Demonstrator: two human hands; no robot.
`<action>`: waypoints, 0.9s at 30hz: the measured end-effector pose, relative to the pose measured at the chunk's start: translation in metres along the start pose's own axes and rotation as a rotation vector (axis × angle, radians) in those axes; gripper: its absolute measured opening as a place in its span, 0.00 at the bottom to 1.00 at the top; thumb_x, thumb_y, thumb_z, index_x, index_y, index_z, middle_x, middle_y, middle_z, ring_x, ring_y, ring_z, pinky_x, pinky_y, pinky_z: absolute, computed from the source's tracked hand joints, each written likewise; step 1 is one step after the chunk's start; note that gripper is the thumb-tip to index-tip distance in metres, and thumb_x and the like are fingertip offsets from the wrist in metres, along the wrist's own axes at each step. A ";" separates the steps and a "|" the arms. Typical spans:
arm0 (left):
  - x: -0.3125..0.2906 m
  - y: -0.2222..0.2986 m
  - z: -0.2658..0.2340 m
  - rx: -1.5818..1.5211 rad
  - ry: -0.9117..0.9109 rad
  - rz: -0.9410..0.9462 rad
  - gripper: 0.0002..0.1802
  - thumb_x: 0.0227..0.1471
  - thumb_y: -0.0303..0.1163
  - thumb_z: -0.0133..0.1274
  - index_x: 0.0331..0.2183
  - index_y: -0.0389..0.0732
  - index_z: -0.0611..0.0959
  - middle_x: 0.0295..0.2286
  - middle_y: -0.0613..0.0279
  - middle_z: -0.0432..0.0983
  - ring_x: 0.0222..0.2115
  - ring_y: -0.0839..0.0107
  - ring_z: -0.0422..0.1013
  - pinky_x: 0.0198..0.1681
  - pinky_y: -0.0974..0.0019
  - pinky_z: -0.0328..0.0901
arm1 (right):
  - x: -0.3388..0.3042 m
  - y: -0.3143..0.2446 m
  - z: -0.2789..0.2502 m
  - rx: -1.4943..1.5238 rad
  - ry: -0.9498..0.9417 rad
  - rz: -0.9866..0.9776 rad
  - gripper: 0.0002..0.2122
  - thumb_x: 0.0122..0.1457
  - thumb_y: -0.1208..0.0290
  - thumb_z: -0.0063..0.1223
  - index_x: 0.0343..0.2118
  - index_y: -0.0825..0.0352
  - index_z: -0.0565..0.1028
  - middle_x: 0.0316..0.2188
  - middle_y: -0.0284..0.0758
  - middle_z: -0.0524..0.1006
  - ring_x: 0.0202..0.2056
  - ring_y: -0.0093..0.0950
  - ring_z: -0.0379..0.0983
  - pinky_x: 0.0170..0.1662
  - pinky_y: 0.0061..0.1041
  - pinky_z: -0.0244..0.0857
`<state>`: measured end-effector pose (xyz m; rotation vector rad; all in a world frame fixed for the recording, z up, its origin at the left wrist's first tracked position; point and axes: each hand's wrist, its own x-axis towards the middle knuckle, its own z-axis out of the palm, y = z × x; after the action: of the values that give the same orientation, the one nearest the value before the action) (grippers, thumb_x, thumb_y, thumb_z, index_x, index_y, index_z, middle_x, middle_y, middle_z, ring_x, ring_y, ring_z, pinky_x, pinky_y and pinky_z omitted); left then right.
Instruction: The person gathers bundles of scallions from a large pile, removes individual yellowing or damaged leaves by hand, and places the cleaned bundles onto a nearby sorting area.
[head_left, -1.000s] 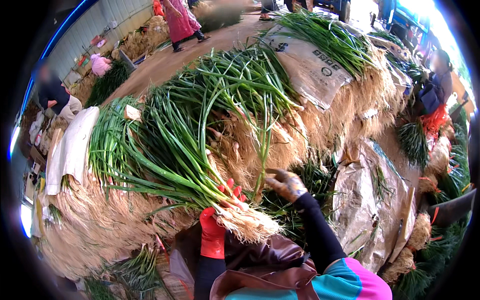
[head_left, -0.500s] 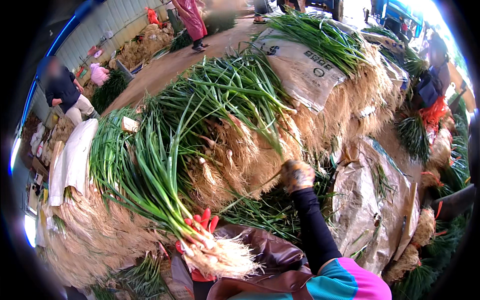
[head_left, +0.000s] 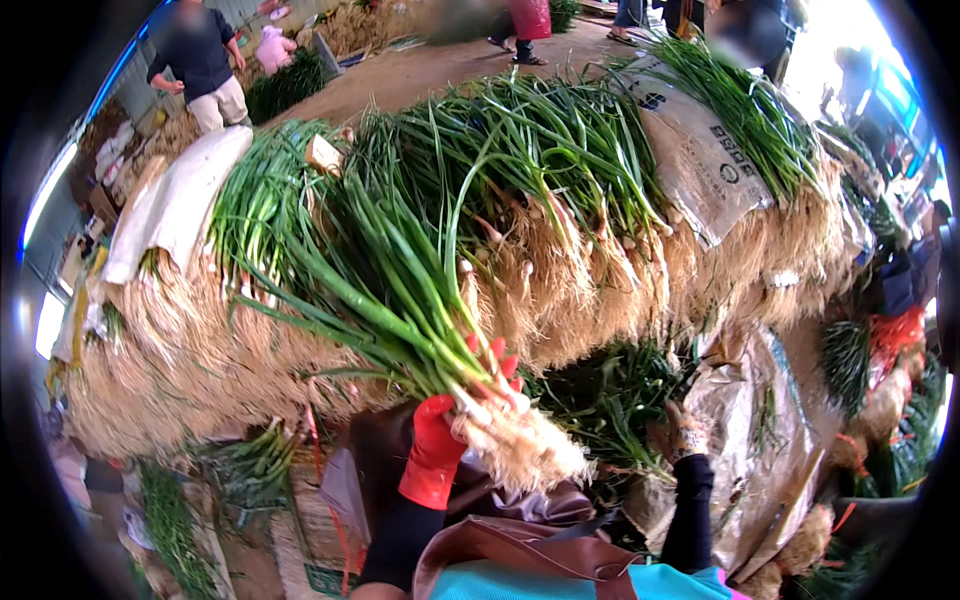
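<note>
A bunch of green onions [head_left: 430, 330], long green leaves up and pale roots down, is gripped by my left hand [head_left: 436, 445] in a red glove. The red fingertips show on the far side of the white stems. My right hand [head_left: 685, 435], in a patterned glove, is low on the right, above loose green leaves [head_left: 610, 400] and beside a crumpled pale sack [head_left: 735, 430]. Its fingers look spread, and I see nothing held in them. Beyond my hands lies a long heap of green onions [head_left: 560, 240] with its roots toward me.
A printed sack [head_left: 700, 165] lies over the heap on the right, and a white sheet [head_left: 180, 200] covers its left end. A person in dark clothes [head_left: 205, 60] stands far left. Tied bundles [head_left: 850, 365] line the right side. More loose onions [head_left: 250, 465] lie lower left.
My view has shifted, and the bunch in my left hand sits further right, with the red glove more visible. My right hand has come down and right, away from the heap's roots.
</note>
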<state>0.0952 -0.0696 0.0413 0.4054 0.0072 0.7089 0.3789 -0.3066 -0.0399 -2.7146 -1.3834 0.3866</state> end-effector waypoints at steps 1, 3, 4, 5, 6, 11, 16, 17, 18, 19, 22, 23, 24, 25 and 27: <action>0.010 -0.005 0.006 -0.092 -0.028 -0.007 0.49 0.36 0.36 0.53 0.59 0.48 0.49 0.59 0.54 0.41 0.59 0.52 0.41 0.60 0.46 0.36 | 0.002 -0.016 -0.013 0.212 0.374 -0.284 0.24 0.56 0.57 0.39 0.55 0.62 0.60 0.52 0.46 0.64 0.51 0.43 0.62 0.51 0.37 0.58; 0.030 -0.016 0.014 -0.100 -0.099 0.012 0.46 0.39 0.32 0.50 0.59 0.48 0.48 0.59 0.55 0.41 0.60 0.51 0.38 0.60 0.45 0.35 | 0.011 -0.073 -0.028 0.986 0.837 -0.417 0.24 0.57 0.58 0.39 0.55 0.64 0.60 0.52 0.45 0.63 0.52 0.40 0.61 0.53 0.35 0.56; 0.039 -0.021 0.016 -0.122 -0.132 0.028 0.45 0.40 0.31 0.49 0.59 0.48 0.49 0.59 0.56 0.41 0.60 0.51 0.37 0.60 0.45 0.35 | 0.018 -0.106 -0.032 1.580 0.860 -0.212 0.23 0.57 0.60 0.41 0.54 0.65 0.60 0.52 0.44 0.63 0.51 0.39 0.62 0.52 0.34 0.57; 0.044 -0.028 0.017 -0.182 -0.139 0.043 0.43 0.41 0.29 0.47 0.59 0.48 0.49 0.59 0.56 0.42 0.59 0.50 0.39 0.60 0.45 0.36 | 0.021 -0.136 -0.036 1.663 0.915 -0.237 0.23 0.58 0.60 0.41 0.53 0.67 0.60 0.52 0.44 0.63 0.51 0.37 0.62 0.53 0.33 0.57; 0.048 -0.035 0.016 -0.200 -0.151 0.003 0.41 0.42 0.29 0.46 0.59 0.45 0.50 0.58 0.55 0.45 0.59 0.53 0.43 0.60 0.48 0.40 | 0.022 -0.158 -0.039 1.781 0.953 -0.255 0.22 0.59 0.61 0.40 0.53 0.69 0.60 0.52 0.44 0.63 0.51 0.36 0.62 0.53 0.33 0.57; 0.056 -0.032 0.000 -0.208 -0.090 -0.075 0.32 0.47 0.19 0.38 0.56 0.35 0.54 0.56 0.54 0.52 0.55 0.61 0.52 0.60 0.57 0.46 | 0.047 -0.188 -0.067 1.772 0.252 -0.375 0.30 0.59 0.48 0.25 0.57 0.69 0.50 0.56 0.39 0.56 0.58 0.31 0.50 0.60 0.35 0.42; 0.060 -0.032 -0.001 -0.279 -0.355 -0.157 0.27 0.51 0.25 0.39 0.54 0.35 0.59 0.51 0.56 0.60 0.46 0.66 0.62 0.50 0.60 0.57 | 0.043 -0.191 -0.084 1.716 0.464 -0.558 0.18 0.57 0.66 0.37 0.48 0.71 0.63 0.51 0.44 0.63 0.52 0.34 0.60 0.55 0.31 0.53; 0.060 -0.031 0.002 -0.221 -0.238 -0.083 0.26 0.52 0.28 0.42 0.53 0.35 0.61 0.48 0.56 0.64 0.43 0.68 0.65 0.47 0.62 0.59 | 0.041 -0.199 -0.084 1.563 0.452 -0.587 0.16 0.56 0.70 0.39 0.46 0.72 0.66 0.50 0.45 0.64 0.51 0.34 0.61 0.53 0.30 0.55; 0.057 -0.032 0.007 -0.192 -0.003 -0.047 0.25 0.53 0.31 0.44 0.52 0.35 0.63 0.45 0.56 0.67 0.39 0.69 0.68 0.45 0.64 0.61 | 0.040 -0.207 -0.083 1.395 0.499 -0.638 0.14 0.56 0.73 0.41 0.44 0.72 0.68 0.49 0.46 0.65 0.50 0.35 0.63 0.52 0.29 0.57; 0.057 -0.029 0.012 -0.049 0.044 -0.038 0.25 0.52 0.32 0.45 0.52 0.35 0.64 0.45 0.57 0.68 0.38 0.70 0.68 0.43 0.65 0.62 | 0.037 -0.216 -0.080 1.215 0.542 -0.617 0.12 0.55 0.77 0.44 0.42 0.72 0.71 0.48 0.46 0.67 0.49 0.35 0.65 0.51 0.29 0.59; 0.045 -0.023 0.031 0.374 0.033 0.080 0.24 0.50 0.30 0.48 0.50 0.36 0.67 0.40 0.61 0.71 0.34 0.74 0.69 0.38 0.73 0.64 | 0.018 -0.230 -0.064 1.194 0.865 -0.690 0.21 0.56 0.61 0.43 0.48 0.73 0.66 0.50 0.46 0.65 0.51 0.37 0.63 0.53 0.33 0.56; 0.042 -0.021 0.037 0.520 -0.002 0.083 0.23 0.49 0.30 0.49 0.49 0.35 0.69 0.40 0.61 0.72 0.35 0.75 0.69 0.39 0.73 0.64 | 0.011 -0.234 -0.057 1.437 0.756 -0.625 0.22 0.57 0.60 0.43 0.48 0.72 0.65 0.51 0.46 0.63 0.51 0.37 0.62 0.53 0.34 0.56; 0.038 -0.020 0.042 0.663 -0.037 0.078 0.23 0.48 0.29 0.50 0.48 0.35 0.70 0.40 0.61 0.72 0.37 0.76 0.68 0.39 0.74 0.64 | 0.003 -0.236 -0.049 1.692 0.726 -0.637 0.22 0.57 0.59 0.43 0.49 0.72 0.64 0.52 0.46 0.61 0.51 0.37 0.61 0.54 0.35 0.56; 0.036 -0.023 0.048 0.628 -0.012 0.099 0.23 0.47 0.29 0.51 0.47 0.35 0.71 0.39 0.61 0.73 0.37 0.77 0.68 0.38 0.75 0.64 | -0.002 -0.235 -0.044 1.774 0.649 -0.506 0.23 0.57 0.59 0.43 0.49 0.73 0.62 0.52 0.45 0.60 0.52 0.37 0.61 0.54 0.35 0.55; 0.039 -0.020 0.049 0.568 -0.015 -0.058 0.27 0.46 0.28 0.51 0.49 0.33 0.68 0.43 0.55 0.70 0.41 0.70 0.67 0.42 0.70 0.63 | -0.008 -0.232 -0.033 1.826 0.593 -0.435 0.24 0.57 0.60 0.43 0.50 0.73 0.61 0.52 0.45 0.60 0.52 0.36 0.60 0.54 0.35 0.54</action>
<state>0.1444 -0.0756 0.0841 0.9499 0.2092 0.6397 0.2001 -0.1742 0.0347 -0.8683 -0.6467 0.4003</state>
